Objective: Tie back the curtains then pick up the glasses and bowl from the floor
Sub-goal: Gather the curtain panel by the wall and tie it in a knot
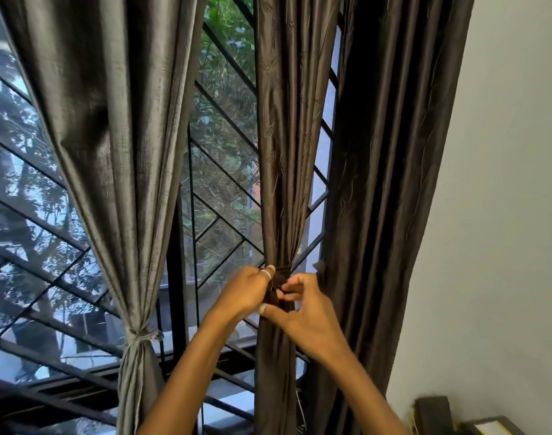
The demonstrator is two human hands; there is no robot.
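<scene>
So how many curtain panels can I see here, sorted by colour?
Grey: 1, the grey curtain, tied with a band.
Dark brown: 2, the middle brown curtain, bunched at its waist, and the right brown curtain, hanging loose.
Total: 3

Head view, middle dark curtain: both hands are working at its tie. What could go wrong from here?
1. The tie is pinched by the left hand and right hand, no finished knot visible; letting go now could let the middle curtain spread open.
2. The rightmost curtain hangs loose, easily skipped.
</scene>
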